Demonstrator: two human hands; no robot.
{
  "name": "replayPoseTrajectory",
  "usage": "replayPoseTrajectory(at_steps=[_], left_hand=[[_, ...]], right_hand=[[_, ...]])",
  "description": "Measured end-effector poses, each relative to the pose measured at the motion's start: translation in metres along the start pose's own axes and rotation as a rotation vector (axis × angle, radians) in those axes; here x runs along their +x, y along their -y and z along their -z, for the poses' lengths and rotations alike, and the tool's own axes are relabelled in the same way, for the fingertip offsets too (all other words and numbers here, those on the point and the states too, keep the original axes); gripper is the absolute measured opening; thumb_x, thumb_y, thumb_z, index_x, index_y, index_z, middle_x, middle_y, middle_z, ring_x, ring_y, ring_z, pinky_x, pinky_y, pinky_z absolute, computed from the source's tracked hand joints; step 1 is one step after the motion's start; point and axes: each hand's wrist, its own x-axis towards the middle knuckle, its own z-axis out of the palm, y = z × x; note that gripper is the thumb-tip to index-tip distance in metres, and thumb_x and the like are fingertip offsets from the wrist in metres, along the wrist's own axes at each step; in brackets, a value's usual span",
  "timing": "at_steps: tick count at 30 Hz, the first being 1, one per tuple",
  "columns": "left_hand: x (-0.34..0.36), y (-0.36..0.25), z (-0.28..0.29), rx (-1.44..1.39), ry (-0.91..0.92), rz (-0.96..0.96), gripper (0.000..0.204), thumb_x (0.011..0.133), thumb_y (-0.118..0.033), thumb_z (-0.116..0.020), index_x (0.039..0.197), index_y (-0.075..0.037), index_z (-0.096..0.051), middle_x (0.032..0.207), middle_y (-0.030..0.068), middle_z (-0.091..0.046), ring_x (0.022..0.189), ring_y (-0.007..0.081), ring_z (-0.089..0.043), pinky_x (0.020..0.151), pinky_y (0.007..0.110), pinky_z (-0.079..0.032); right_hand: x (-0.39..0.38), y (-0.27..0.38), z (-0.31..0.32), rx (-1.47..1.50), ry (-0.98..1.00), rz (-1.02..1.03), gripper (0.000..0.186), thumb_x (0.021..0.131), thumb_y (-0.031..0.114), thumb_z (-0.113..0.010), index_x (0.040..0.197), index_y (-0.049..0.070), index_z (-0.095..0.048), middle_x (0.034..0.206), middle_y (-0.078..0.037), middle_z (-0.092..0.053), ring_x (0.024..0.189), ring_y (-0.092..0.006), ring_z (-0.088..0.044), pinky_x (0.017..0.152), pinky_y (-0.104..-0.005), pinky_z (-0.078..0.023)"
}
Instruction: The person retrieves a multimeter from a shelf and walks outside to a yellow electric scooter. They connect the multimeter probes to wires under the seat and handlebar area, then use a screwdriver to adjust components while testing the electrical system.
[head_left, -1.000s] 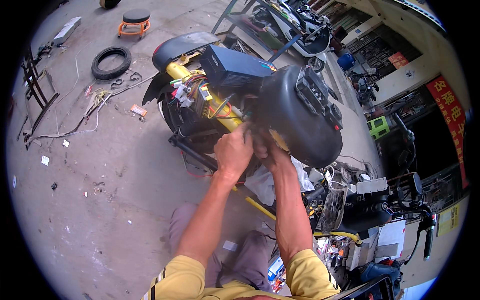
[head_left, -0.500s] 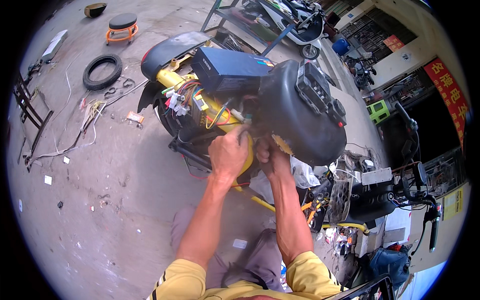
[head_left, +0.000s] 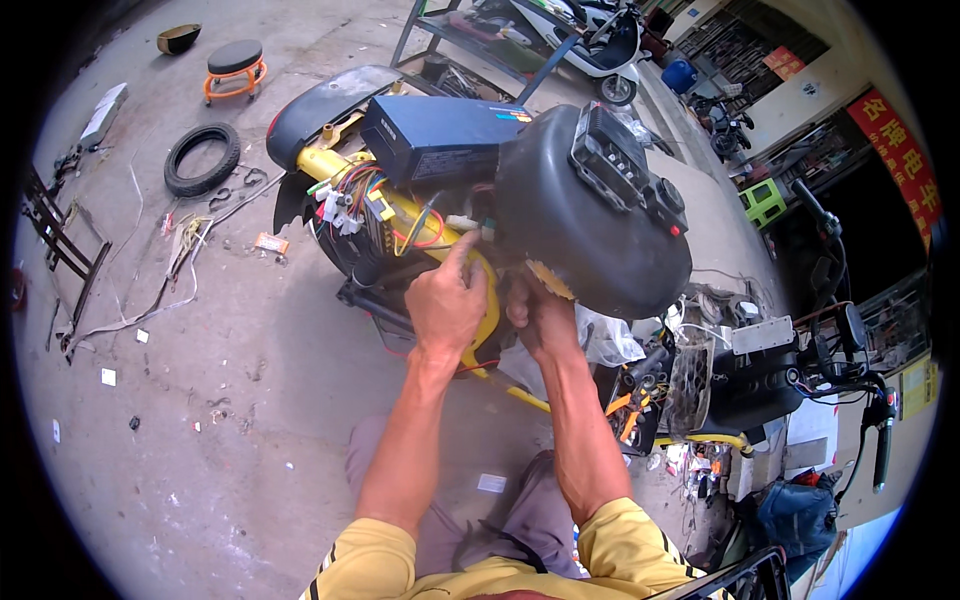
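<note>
Slanting lengthwise down-right: black cover [head_left: 600,235] | right hand [head_left: 546,322] seemingly touching

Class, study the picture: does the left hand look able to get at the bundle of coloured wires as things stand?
Probably yes. The left hand is close to the coloured wires, which lie uncovered beside the yellow frame; the dark blue box sits behind without hiding them.
</note>
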Motion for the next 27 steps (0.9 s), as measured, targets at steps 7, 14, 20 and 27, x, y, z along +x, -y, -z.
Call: replayPoseTrajectory(at_steps=[7, 14, 20, 27], left_hand=[[-0.001, -0.010, -0.003, 0.002, 0.082, 0.014, 0.047, 0.091, -0.014, -0.068, 0.139, -0.014, -0.066, 0.058, 0.0149, -0.059, 0.052, 0.0323, -0.061, 0.057, 0.043, -0.049], [-0.005, -0.021, -0.003, -0.050, 0.097, 0.098, 0.047, 0.092, -0.017, -0.065, 0.138, -0.011, -0.062, 0.069, 0.0226, -0.068, 0.071, 0.0461, -0.069, 0.068, 0.054, -0.054], [-0.009, -0.024, -0.005, -0.065, 0.028, 0.138, 0.045, 0.094, -0.012, -0.066, 0.138, -0.009, -0.063, 0.063, 0.0145, -0.064, 0.055, 0.0281, -0.063, 0.062, 0.042, -0.050], [-0.005, -0.019, -0.005, -0.326, 0.042, 0.261, 0.035, 0.094, -0.013, -0.065, 0.128, -0.008, -0.069, 0.066, 0.0135, -0.069, 0.057, 0.0209, -0.065, 0.062, 0.037, -0.051]], right_hand=[[-0.001, 0.007, 0.006, -0.084, 0.009, -0.068, 0.011, 0.106, 0.017, -0.060, 0.108, 0.007, -0.061, 0.066, -0.002, -0.052, 0.053, -0.0125, -0.047, 0.047, -0.0260, -0.033], [-0.002, 0.009, 0.008, -0.114, 0.079, -0.069, 0.011, 0.106, 0.017, -0.060, 0.109, 0.007, -0.060, 0.068, -0.002, -0.054, 0.055, -0.0135, -0.049, 0.049, -0.0272, -0.035], [0.002, 0.013, 0.007, -0.132, 0.092, -0.101, 0.011, 0.106, 0.017, -0.059, 0.110, 0.007, -0.058, 0.068, -0.003, -0.053, 0.054, -0.0143, -0.048, 0.050, -0.0281, -0.035], [-0.005, 0.012, -0.004, -0.680, -0.012, 0.214, 0.018, 0.106, 0.015, -0.054, 0.104, 0.001, -0.065, 0.084, -0.009, -0.066, 0.070, -0.0169, -0.062, 0.060, -0.0329, -0.047]])
